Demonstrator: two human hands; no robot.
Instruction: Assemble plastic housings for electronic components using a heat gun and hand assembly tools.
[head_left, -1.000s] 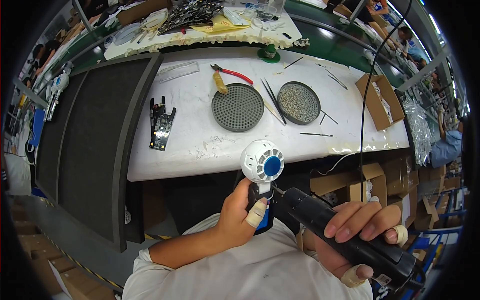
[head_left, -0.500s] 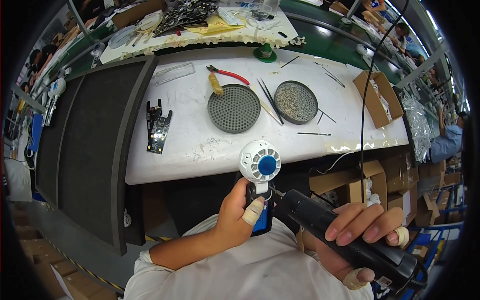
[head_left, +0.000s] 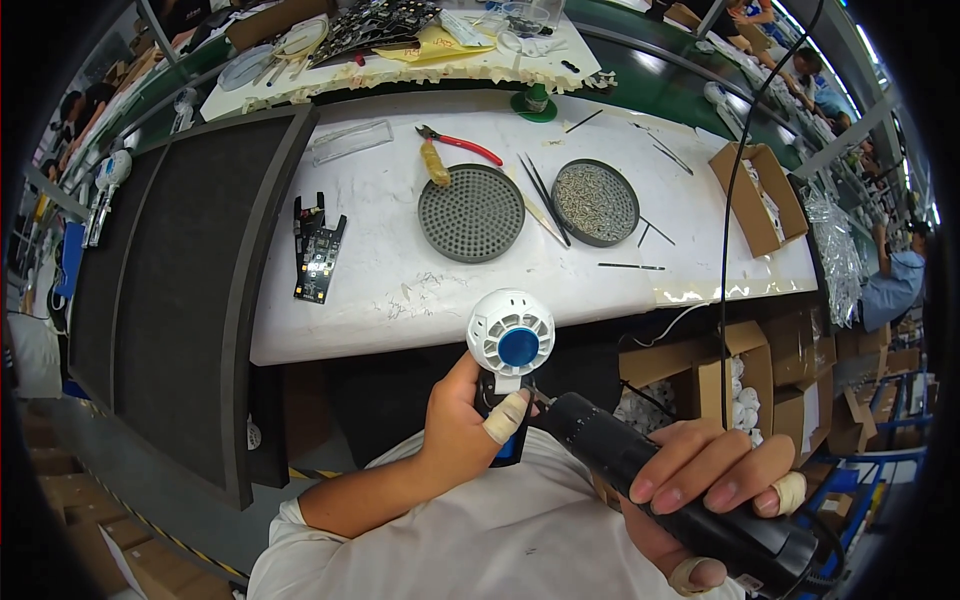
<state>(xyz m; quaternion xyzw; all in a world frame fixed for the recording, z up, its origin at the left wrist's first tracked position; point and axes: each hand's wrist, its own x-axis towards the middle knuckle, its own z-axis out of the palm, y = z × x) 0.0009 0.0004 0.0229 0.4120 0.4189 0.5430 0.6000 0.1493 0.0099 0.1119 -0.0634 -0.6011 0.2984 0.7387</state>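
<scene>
A small handheld fan with a round white head and blue centre (head_left: 518, 346) stands upright in front of me. My left hand (head_left: 462, 415), its thumb taped, is wrapped round the fan's dark lower body. In my right hand (head_left: 715, 480) lies a black electric screwdriver (head_left: 600, 436), slanting up to the left. Its bit reaches the fan's neck beside my left thumb; whether it sits in a screw is too small to tell. My right fingers, two of them taped, curl over the tool's barrel.
On the white table (head_left: 380, 270) are a dimpled round tray (head_left: 471, 213), a dish of small screws (head_left: 595, 203), tweezers (head_left: 545, 200), red-handled cutters (head_left: 465, 146) and black circuit boards (head_left: 320, 260). A black foam-lined tray (head_left: 185, 280) stands left. A cable (head_left: 726, 300) hangs at right near a cardboard box (head_left: 757, 200).
Both hands have shifted slightly left, carrying the fan and the screwdriver. The fan's head sits a little lower, and the bit stays at its neck.
</scene>
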